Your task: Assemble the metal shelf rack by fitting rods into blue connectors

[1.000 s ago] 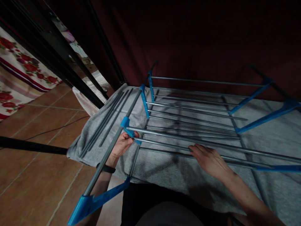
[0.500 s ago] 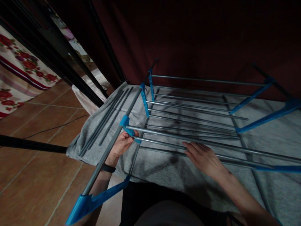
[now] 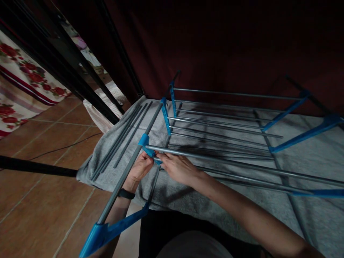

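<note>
A rack of grey metal rods and blue plastic brackets stands on a grey cloth in front of me. My left hand (image 3: 142,166), with a dark wristband, is closed around the lower part of a blue bracket (image 3: 145,141) on the near side. My right hand (image 3: 177,166) pinches the end of a metal rod (image 3: 228,176) right beside that bracket. Whether the rod's tip sits inside the bracket is hidden by my fingers. Just above my right hand, another rod (image 3: 231,161) runs from the same bracket to the right.
Several loose grey rods (image 3: 120,143) lie on the grey cloth (image 3: 107,179) at the left. A blue end piece (image 3: 94,238) juts toward me at lower left. Black poles (image 3: 37,166) cross the tiled floor (image 3: 53,204). A dark red panel (image 3: 228,43) rises behind the rack.
My right hand has slid left along the rod, from its middle to the end beside the bracket. My left hand stays at the bracket.
</note>
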The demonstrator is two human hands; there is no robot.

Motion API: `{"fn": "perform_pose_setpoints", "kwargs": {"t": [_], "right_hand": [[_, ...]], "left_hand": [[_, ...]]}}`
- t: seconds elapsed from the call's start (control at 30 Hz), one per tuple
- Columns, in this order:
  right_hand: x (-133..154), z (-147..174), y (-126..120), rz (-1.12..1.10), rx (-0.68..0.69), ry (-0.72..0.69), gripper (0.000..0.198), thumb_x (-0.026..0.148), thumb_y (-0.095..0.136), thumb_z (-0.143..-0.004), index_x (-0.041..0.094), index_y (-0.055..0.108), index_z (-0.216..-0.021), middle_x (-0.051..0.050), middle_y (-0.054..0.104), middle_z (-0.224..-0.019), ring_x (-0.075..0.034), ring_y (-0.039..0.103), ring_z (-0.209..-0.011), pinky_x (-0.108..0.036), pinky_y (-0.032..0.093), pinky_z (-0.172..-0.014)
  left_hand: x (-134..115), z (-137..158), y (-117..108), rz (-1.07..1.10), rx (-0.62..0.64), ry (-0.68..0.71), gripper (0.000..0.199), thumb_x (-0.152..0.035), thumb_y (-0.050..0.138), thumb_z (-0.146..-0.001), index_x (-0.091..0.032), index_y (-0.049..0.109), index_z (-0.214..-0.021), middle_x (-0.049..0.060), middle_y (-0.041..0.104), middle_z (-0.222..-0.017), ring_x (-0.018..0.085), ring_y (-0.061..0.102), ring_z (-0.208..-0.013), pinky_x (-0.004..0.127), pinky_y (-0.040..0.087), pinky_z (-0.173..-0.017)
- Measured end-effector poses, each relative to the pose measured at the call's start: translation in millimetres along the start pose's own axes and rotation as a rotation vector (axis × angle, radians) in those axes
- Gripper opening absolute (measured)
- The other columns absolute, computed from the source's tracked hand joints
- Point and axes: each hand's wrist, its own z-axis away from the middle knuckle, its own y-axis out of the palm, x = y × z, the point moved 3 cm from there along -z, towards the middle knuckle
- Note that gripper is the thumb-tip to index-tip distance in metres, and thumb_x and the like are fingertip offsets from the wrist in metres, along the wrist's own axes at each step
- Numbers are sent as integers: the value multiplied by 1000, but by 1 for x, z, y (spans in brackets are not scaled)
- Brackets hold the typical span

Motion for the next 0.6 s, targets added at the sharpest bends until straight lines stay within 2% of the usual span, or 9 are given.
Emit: {"fn": "perform_pose_setpoints", "kwargs": {"t": [0.13,0.23,0.43,0.6], "right_hand": [[-3,-4,5,-61,65,-7,52,18,41,-104,24,43,-157,-8,62,-146,-23,63,-125,-34,51,-101],[-8,0,2,-67,90,25,60,15,41,-102,27,36,-161,-7,59,-150,-22,64,-125,-34,52,-100],[-16,0,-3,-84,95,16,63,12,39,-102,27,34,-163,-5,56,-155,-21,59,-133,-34,49,-108],[-13,-3,-2,-31,78,46,61,20,36,-106,29,27,-166,-7,53,-157,-24,62,-130,-37,50,-105]], "left_hand": [[2,1,0,19,-18,45,48,-52,100,-49,-23,74,-76,3,73,-84,25,68,-90,41,51,-98],[3,0,0,11,-6,34,43,-49,99,-52,-23,72,-73,2,71,-78,22,67,-84,40,52,-96],[4,-1,3,5,7,17,40,-41,98,-58,-19,74,-81,4,75,-87,23,68,-90,42,51,-98],[6,0,5,61,14,8,40,-32,98,-61,-19,77,-94,2,76,-88,20,69,-91,36,51,-97]]}}
